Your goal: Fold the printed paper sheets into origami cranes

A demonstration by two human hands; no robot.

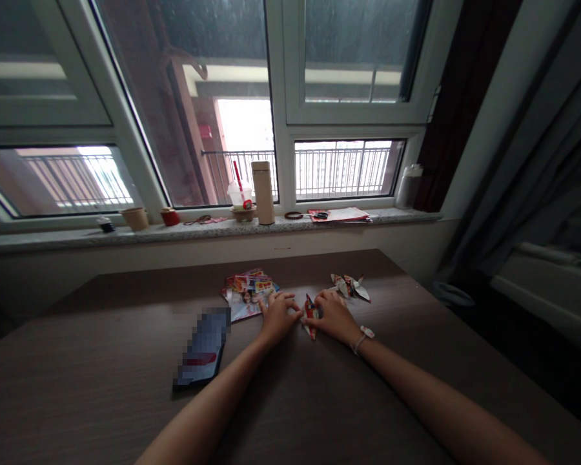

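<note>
A small folded piece of colourful printed paper (pixel 310 317), pointed at both ends, stands between my hands on the brown table (pixel 290 413). From the right, my right hand (pixel 335 314) grips it with thumb and fingers. My left hand (pixel 279 316) pinches at its left edge, fingertips curled; exactly how firmly they hold cannot be made out. Beyond my right hand lie several folded paper shapes (pixel 352 287), white and printed. Just past my left hand rests a stack of glossy printed sheets (pixel 248 296), partly covered by the fingers.
A phone (pixel 204 349) with a blurred screen lies left of my left forearm. Along the windowsill (pixel 198 229) stand a paper cup (pixel 135 219), a red jar (pixel 170 217), a drink cup with straw (pixel 239 194), a tan flask (pixel 263 194), scissors (pixel 321 215) on papers and a bottle (pixel 409 186).
</note>
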